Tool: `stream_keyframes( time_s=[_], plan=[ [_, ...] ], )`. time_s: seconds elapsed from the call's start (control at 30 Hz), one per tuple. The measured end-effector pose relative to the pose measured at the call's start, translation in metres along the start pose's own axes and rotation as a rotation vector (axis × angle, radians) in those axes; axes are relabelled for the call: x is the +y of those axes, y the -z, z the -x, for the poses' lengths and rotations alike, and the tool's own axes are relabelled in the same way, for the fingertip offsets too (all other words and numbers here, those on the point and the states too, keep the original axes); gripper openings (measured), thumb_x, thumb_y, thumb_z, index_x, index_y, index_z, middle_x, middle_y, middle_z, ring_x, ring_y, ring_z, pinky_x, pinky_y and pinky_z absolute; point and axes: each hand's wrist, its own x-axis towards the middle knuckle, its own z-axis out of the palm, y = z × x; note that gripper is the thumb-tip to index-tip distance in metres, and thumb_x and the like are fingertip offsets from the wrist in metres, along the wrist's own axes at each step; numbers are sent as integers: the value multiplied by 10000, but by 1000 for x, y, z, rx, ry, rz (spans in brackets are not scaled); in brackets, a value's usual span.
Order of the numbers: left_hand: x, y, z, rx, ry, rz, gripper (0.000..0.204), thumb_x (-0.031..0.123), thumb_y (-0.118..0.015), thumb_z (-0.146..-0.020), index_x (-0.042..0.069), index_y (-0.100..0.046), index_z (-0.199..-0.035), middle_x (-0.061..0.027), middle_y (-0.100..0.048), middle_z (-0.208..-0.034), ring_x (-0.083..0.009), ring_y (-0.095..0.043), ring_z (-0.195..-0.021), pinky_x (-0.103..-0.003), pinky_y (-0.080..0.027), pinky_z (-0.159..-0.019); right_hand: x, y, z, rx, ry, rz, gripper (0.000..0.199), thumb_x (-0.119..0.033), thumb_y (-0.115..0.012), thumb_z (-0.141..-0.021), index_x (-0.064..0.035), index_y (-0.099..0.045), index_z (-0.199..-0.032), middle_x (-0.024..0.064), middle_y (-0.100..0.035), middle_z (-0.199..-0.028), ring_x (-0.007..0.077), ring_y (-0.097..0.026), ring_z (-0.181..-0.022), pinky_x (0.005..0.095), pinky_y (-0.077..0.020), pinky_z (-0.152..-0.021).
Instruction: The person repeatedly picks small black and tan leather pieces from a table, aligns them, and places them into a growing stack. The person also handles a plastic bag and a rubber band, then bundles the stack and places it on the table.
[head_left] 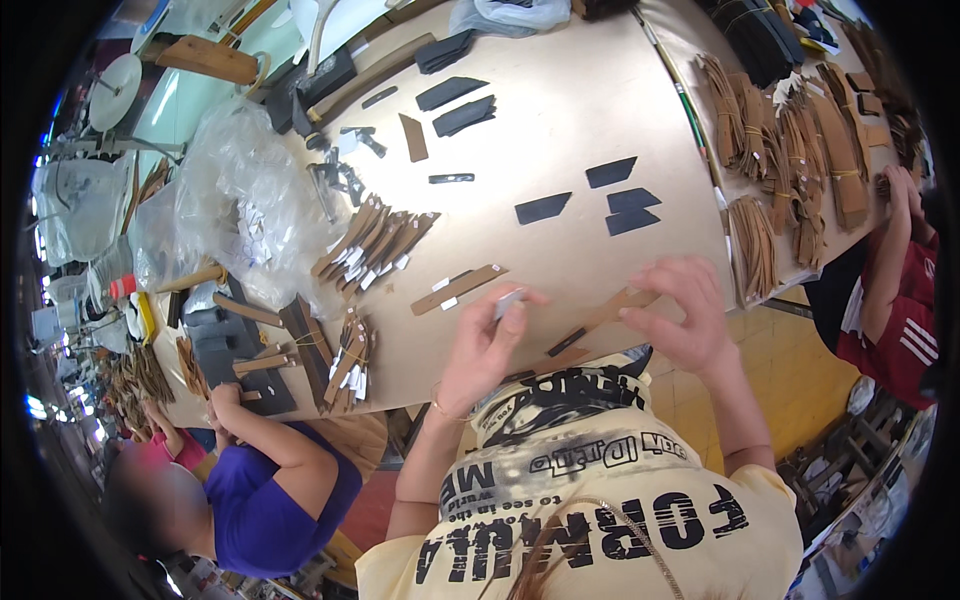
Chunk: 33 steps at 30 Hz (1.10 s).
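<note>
Near the front edge of the table, my left hand (482, 345) pinches a small white tag (508, 302) between thumb and forefinger. My right hand (690, 318) has closed thumb and fingers on the right end of a brown leather-like strip (606, 312). This strip slants down to the left, where a narrow dark piece (566, 342) meets it; whether they are joined I cannot tell. Just beyond my left hand lie two brown strips (462, 288) with white tags on them. Farther left is a fanned pile of tagged brown strips (378, 240).
Black slant-ended pieces (632, 212) lie at centre right and far back. A small black knife-like tool (452, 179) rests mid-table. Clear plastic bags (225, 170) bulge at left. Bundled brown strips (755, 245) fill the right side. Co-workers in purple (265, 500) and red (895, 320) flank me.
</note>
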Motion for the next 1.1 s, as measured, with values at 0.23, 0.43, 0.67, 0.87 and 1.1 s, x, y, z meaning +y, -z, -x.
stream_keyframes(
  time_s=[0.23,0.43,0.67,0.87,1.1],
  plan=[
    [30,-22,-37,-346,115,40,336,324,-650,-960,-12,-666,-968,21,-583,-825,-67,-467,-764,-220,-402,-732,11,-6,-8,363,288,268,171,-157,-779,-772,-185,-699,-921,13,-623,-1155,186,-577,-1021,354,-427,-886],
    [36,-32,-51,-286,132,-56,163,158,-739,-899,0,-699,-898,41,-540,-762,-50,-435,-731,-224,-371,-683,26,-4,-8,198,-623,-806,663,-99,-821,-761,-93,-502,-1342,84,-573,-1236,206,-590,-1056,370,-454,-957],
    [25,-39,-67,-164,89,-406,178,165,-748,-888,-6,-695,-886,36,-530,-733,-53,-430,-708,-236,-361,-634,40,-11,-5,-11,-894,-1402,854,-37,-774,-813,-73,-282,-1510,69,-622,-1057,132,-640,-936,257,-514,-794],
    [15,-41,-94,39,29,-343,182,167,-726,-902,-8,-693,-862,51,-538,-686,-22,-409,-639,-211,-325,-557,60,-21,-26,109,-1000,-993,596,7,-706,-849,-60,-453,-1384,12,-621,-938,88,-629,-882,215,-498,-746],
    [20,-36,-127,245,-34,-562,205,185,-706,-875,-18,-705,-848,-74,-596,-631,-146,-486,-542,-291,-392,-538,76,-38,-52,74,-916,-587,567,-23,-709,-842,-72,-474,-1356,9,-619,-825,69,-563,-733,218,-424,-633]
  ],
)
